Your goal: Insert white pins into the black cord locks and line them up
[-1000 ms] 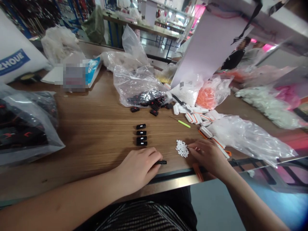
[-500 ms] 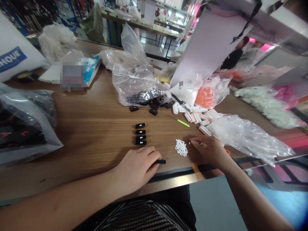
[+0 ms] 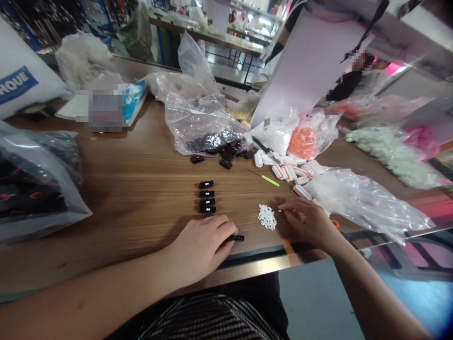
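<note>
A: Where's the black block (image 3: 239, 238)?
B: Sitting near the front edge of the desk (image 3: 141, 189). Left hand (image 3: 207, 245) is pinching it, thumb against fingers, one end sticking out to the right.
A: Handling?
B: Looking light and stiff, probably hard plastic. Long sides are offering the best hold.
A: Right hand (image 3: 307, 219)?
B: Thumb and index are curling close at a loose white pin (image 3: 279, 210); can't tell if they're pinching it. Pin's likely rigid, very light, easy to drop; I'd be gripping mid-length.
A: Around that?
B: White pin pile (image 3: 267, 217) is lying between the hands, nearer the right. Four-block column (image 3: 207, 194) is standing beyond the left hand. Green-handled tool (image 3: 270, 181) is lying farther out.
</note>
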The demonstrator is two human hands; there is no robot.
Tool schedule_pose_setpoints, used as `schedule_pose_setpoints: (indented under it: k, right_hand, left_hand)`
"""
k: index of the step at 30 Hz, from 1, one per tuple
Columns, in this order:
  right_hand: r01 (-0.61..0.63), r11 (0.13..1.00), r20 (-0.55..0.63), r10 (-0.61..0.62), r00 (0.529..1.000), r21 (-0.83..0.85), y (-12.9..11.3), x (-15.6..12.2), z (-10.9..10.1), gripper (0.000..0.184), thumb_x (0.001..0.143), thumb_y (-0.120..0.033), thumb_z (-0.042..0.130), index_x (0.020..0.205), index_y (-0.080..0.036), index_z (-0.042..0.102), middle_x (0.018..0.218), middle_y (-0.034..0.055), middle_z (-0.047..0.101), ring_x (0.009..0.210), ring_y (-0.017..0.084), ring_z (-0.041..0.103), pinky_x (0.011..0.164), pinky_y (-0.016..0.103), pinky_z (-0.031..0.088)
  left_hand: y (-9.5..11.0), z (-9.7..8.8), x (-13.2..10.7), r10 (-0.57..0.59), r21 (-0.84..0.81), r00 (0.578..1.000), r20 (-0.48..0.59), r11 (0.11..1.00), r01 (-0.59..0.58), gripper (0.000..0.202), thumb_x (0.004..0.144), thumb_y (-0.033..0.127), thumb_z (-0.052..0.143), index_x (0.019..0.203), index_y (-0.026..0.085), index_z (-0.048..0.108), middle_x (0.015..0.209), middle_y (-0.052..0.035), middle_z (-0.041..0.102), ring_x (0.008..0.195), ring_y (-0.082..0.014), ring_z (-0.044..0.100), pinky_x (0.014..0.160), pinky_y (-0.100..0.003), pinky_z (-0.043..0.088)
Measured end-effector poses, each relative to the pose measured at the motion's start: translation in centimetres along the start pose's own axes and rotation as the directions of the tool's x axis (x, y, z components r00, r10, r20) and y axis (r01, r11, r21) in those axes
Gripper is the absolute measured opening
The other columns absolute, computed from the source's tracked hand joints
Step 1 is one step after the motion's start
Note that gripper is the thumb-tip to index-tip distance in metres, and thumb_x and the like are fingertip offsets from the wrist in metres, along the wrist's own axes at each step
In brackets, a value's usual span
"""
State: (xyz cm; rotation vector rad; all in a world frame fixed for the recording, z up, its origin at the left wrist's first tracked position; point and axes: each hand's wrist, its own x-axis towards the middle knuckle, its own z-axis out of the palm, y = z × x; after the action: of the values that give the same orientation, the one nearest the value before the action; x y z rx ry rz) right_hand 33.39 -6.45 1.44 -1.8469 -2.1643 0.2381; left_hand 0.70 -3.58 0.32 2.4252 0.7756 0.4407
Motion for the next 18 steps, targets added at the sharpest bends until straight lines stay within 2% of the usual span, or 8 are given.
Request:
schedule_pose_setpoints:
  k: [3,7,10,15,18]
  right_hand:
    - [-0.057,0.997,-0.034,0.055,0.998,-0.049,0.0,-0.1,0.21,0.021,0.09,-0.033,0.055,0.094,-0.024,0.073,0.096,0.0049,0.073,0.083,0.021,0.068,0.08,0.038,0.052]
    - [0.034,0.992,-0.031,-0.038,0.999,-0.123,0.15,0.02,0.46,0.021,0.092,-0.032,0.055,0.09,-0.024,0.073,0.091,0.0044,0.073,0.084,0.021,0.068,0.083,0.039,0.048]
    - [0.066,0.991,-0.026,-0.069,0.997,-0.114,0.32,0.13,0.47,0.022,0.093,-0.029,0.051,0.092,-0.024,0.073,0.093,0.0044,0.073,0.086,0.021,0.068,0.083,0.038,0.048]
    - [-0.037,0.995,-0.064,0.031,0.997,-0.096,0.32,0.07,0.6,0.023,0.092,-0.037,0.054,0.094,-0.025,0.074,0.096,0.0033,0.074,0.086,0.022,0.068,0.081,0.038,0.05]
    - [-0.101,0.987,-0.087,0.091,0.992,-0.126,-0.05,0.05,0.81,0.026,0.092,-0.039,0.054,0.086,-0.025,0.074,0.091,0.0031,0.074,0.081,0.021,0.067,0.081,0.038,0.048]
  left_hand:
    - [0.02,-0.01,0.01,0.002,0.0,1.0,-0.003,1.0,-0.002,0.009,0.095,0.021,0.052,0.101,0.021,0.059,0.099,-0.0028,0.064,0.089,-0.0209,0.063,0.073,-0.036,0.051]
    - [-0.07,-0.01,0.02,-0.001,-0.005,1.0,-0.003,1.0,0.001,0.01,0.096,0.022,0.051,0.102,0.022,0.059,0.099,-0.0021,0.064,0.089,-0.02,0.064,0.073,-0.034,0.051]
    - [-0.17,0.07,-0.04,-0.001,-0.002,1.0,-0.004,1.0,0.001,0.01,0.095,0.022,0.052,0.102,0.022,0.059,0.099,-0.0017,0.064,0.088,-0.0202,0.064,0.072,-0.035,0.051]
    - [-0.09,0.06,-0.06,-0.009,-0.005,1.0,0.004,1.0,0.009,0.009,0.094,0.021,0.053,0.102,0.022,0.059,0.1,-0.0012,0.064,0.089,-0.021,0.064,0.072,-0.036,0.051]
    - [0.09,-0.05,0.02,-0.009,-0.006,1.0,0.001,1.0,0.009,0.009,0.094,0.02,0.053,0.101,0.022,0.059,0.099,-0.001,0.064,0.089,-0.0211,0.064,0.071,-0.036,0.051]
